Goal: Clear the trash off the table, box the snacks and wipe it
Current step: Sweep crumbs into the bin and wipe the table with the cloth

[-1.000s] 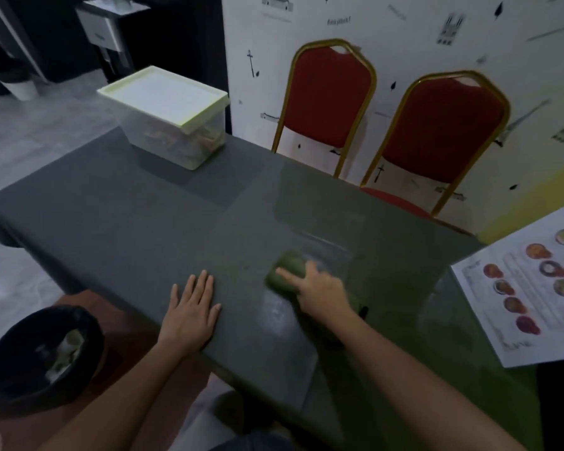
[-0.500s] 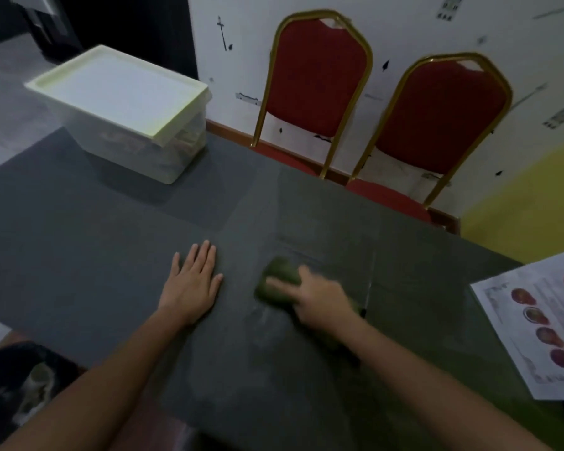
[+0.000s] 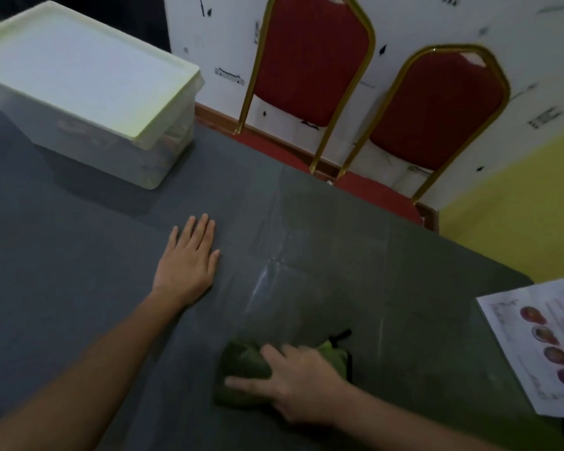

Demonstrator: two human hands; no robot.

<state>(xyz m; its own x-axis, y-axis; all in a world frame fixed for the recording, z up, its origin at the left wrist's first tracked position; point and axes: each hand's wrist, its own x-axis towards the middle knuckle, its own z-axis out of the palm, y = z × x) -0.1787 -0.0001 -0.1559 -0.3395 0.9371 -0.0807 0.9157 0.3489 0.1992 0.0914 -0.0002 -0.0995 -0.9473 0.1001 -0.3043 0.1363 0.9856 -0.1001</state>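
With the lidded translucent plastic snack box [image 3: 88, 92] closed far-left of the flat, relaxed left hand [image 3: 186, 265], only wiping seemingly remained: the right hand [image 3: 293, 382] pressed a crumpled green cloth [image 3: 245, 369] on the grey table [image 3: 79, 255] near-right of it.

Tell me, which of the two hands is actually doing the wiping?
The right hand: it presses on the green cloth near the table's front edge. The left hand just rests flat on the bare tabletop.

Head camera looks steeply down, close over the table [image 3: 79, 255].
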